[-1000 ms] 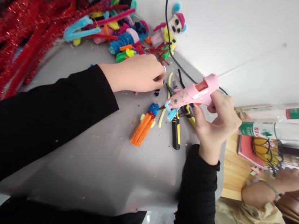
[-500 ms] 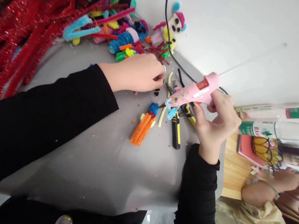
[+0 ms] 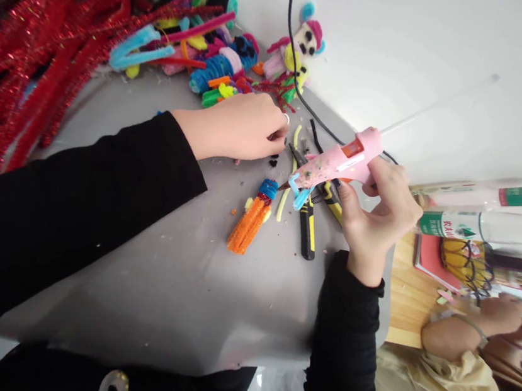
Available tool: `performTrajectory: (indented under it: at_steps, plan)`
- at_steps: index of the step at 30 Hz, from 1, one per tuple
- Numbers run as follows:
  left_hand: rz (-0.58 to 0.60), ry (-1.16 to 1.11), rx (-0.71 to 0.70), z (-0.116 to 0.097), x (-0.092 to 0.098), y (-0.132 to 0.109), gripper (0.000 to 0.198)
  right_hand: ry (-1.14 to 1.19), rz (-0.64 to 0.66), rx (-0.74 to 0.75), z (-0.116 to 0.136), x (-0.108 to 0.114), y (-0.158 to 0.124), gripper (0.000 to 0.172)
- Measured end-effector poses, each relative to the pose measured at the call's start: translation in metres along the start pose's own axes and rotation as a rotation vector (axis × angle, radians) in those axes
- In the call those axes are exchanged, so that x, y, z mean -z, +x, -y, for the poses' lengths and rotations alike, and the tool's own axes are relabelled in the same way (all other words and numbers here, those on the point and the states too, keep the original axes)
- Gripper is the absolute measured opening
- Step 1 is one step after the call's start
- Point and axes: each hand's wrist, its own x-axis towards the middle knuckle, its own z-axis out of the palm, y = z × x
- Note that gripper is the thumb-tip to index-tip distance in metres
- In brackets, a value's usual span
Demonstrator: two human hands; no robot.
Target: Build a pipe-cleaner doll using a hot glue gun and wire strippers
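My right hand (image 3: 377, 213) grips a pink glue gun (image 3: 336, 165), its tip pointing down and left. A clear glue stick (image 3: 423, 111) juts from the back of the gun. Just left of the tip lies an orange and blue pipe-cleaner figure (image 3: 252, 220) on the grey tabletop (image 3: 173, 292). My left hand (image 3: 245, 129) is closed, fingers curled down near small black bits (image 3: 273, 160); whatever is between its fingertips is hidden. A bent light-blue pipe cleaner (image 3: 300, 195) is by the gun's nozzle. Under the gun rest black-and-yellow pliers (image 3: 307, 230).
Red glittery pipe cleaners (image 3: 68, 58) heap at the left. Finished pipe-cleaner dolls (image 3: 224, 67) lie behind my left hand. A black cord (image 3: 297, 92) runs along the wall. Plastic bottles (image 3: 490, 229) lie at the right, above another person's arm (image 3: 453, 336).
Almost nothing differs. The glue gun and my right hand have shifted very slightly to the right; my left hand stays in place.
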Motion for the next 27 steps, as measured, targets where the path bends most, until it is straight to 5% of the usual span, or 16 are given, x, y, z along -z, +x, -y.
performTrajectory:
  at_steps: [27]
  plan:
    - [0.002, -0.014, 0.005, -0.0009, 0.0008, -0.0006, 0.02, 0.021, -0.011, 0.013, 0.0027, -0.0004, 0.0007, 0.033]
